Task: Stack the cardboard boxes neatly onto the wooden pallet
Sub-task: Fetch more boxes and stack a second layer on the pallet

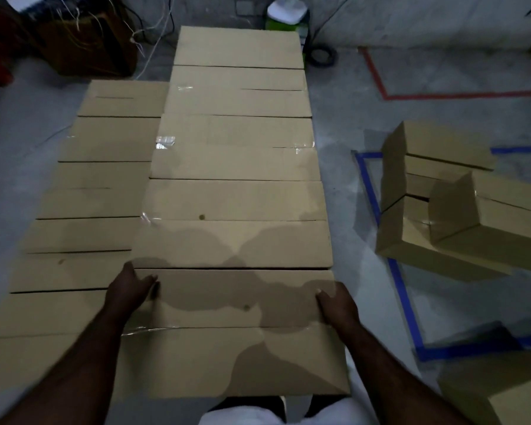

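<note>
Your left hand (132, 289) and right hand (337, 305) grip the short ends of the nearest cardboard box (236, 332), which lies crosswise before you, centred between both, at the near end of the taller row (236, 148).

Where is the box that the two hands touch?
Head view, bottom centre: the box closes the taller row, between the left hand and the right hand.

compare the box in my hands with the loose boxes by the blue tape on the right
The held box lies flat and square at the near end of the middle row; the loose boxes lie jumbled at angles on the floor. The left hand and right hand grip the held box at its ends; nothing touches the loose boxes. Both are plain brown cardboard.
</note>
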The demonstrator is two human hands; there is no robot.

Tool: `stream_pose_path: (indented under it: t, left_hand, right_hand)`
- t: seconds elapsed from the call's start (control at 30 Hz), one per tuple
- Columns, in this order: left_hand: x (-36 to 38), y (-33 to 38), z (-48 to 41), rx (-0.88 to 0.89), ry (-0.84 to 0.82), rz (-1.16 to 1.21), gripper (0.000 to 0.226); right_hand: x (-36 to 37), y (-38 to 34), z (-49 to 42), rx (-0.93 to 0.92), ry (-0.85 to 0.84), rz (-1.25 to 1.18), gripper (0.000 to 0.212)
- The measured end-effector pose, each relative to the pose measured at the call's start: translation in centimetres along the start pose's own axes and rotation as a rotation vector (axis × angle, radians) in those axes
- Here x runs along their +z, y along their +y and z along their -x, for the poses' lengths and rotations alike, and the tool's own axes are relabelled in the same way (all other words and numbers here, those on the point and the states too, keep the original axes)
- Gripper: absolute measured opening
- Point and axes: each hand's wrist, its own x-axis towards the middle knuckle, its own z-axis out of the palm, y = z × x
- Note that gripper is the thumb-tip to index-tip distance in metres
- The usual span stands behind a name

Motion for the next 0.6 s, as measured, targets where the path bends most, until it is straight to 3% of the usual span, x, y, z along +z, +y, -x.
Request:
stream_pose_path:
  t: [0.2, 0.37, 0.5, 0.6]
  left_hand:
    - [-0.2, 0.2, 0.0, 0.018, -0.011, 0.049, 0.035]
    - [-0.2, 0.0, 0.0, 0.02, -0.015, 0.03, 0.043]
    - [-0.1, 0.1, -0.3, 0.004, -0.022, 0.019, 0.034]
    - [0.2, 0.0, -0.4, 0.007, -0.019, -0.015, 0.034]
  right_hand:
    - [0.0, -0.9, -0.9, -0.019, 0.004, -0.039, 0.064]
    - [-0.2, -1.3, -0.6, -0.055, 0.002, -0.053, 0.063]
    - [-0.3, -1.3, -0.8, -0.05, 0.014, -0.053, 0.078]
    - [-0.5, -1.2, -0.7, -0.05, 0.005, -0.021, 0.068]
